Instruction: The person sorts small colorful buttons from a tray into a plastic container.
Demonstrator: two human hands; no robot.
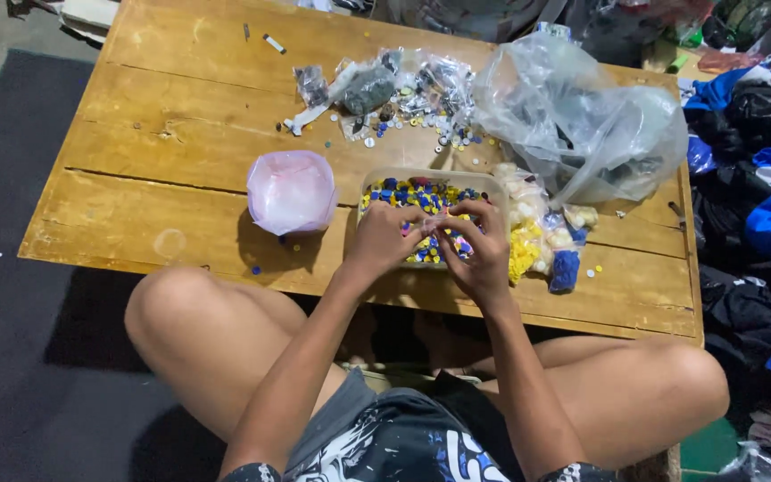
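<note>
- Two hands meet at the centre of the frame over a shallow clear tray (498, 185) filled with blue and yellow buttons (401, 194).
- The left hand (384, 237) has its grip pinched together; the piece between the fingertips is too small to tell.
- The right hand (477, 250) curls beside it, fingertips touching the left's, grip closed on something hidden.
- The tray sits on a wooden desk (171, 125), near its lower edge.
- Just left of the tray stands a pink-lined bag (292, 190), open.
- Upper right lies a large crumpled clear plastic bag (582, 125).
- Small packets of yellow and blue buttons (542, 241) touch the tray's right side.
</note>
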